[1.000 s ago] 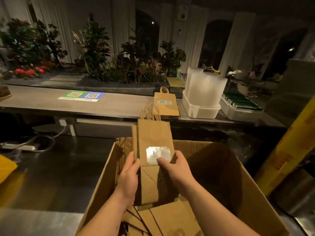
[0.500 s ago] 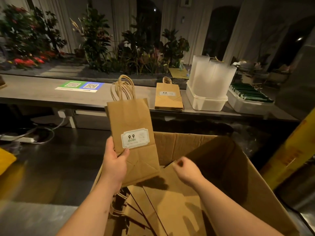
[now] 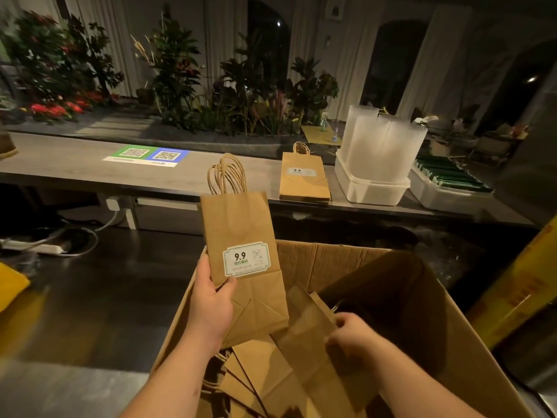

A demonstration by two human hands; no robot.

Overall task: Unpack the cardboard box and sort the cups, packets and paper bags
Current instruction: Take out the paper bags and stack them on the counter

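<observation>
My left hand (image 3: pixel 211 306) grips a small stack of flat brown paper bags (image 3: pixel 241 233) with a white "9.9" label, held upright above the open cardboard box (image 3: pixel 470 333). Their twisted handles point up. My right hand (image 3: pixel 349 334) is lower, inside the box, with its fingers curled round the top edge of another flat brown bag (image 3: pixel 304 336). More flat bags (image 3: pixel 256 378) lie in the box bottom. On the counter beyond lies a pile of the same bags (image 3: pixel 303 182). Beside it stand stacked clear cups (image 3: pixel 382 146) in a white tub, and a white tray of green packets (image 3: pixel 452 179).
The long grey counter (image 3: pixel 75 167) carries a green and blue QR-code sheet (image 3: pixel 147 155). Plants and red flowers stand behind it. A power strip and cables (image 3: pixel 45 247) lie on the dark floor at left. A yellow panel (image 3: pixel 518 294) leans at the right of the box.
My left hand lifted the labelled bags up and left, out of the box. My right hand let go of them, dropped into the box and took the edge of another bag.
</observation>
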